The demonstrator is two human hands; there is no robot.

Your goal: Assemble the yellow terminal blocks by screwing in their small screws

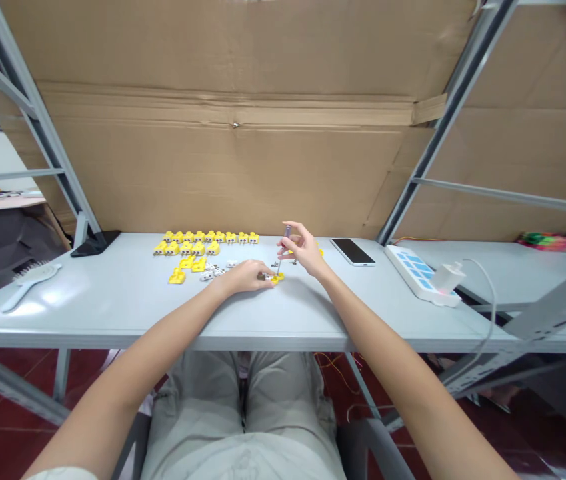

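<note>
My right hand (303, 249) is shut on a small screwdriver (287, 235), whose thin shaft points down toward a yellow plastic connector (277, 278). My left hand (245, 277) rests on the white table (113, 297), its fingertips pinching that connector and a small dark part. Several yellow connector bodies (207, 239) stand in rows to the left of my hands. Several white connector pieces (213, 273) and tiny metal parts (291, 261) lie close by. The screwdriver tip is partly hidden by my fingers.
A black smartphone (353, 251) lies right of my hands. Further right stand a white power strip (415, 272) and a plugged-in white charger (447, 277). A white hairbrush (30, 283) lies at the left. Cardboard (213, 100) and grey metal shelf posts (453, 113) rise behind.
</note>
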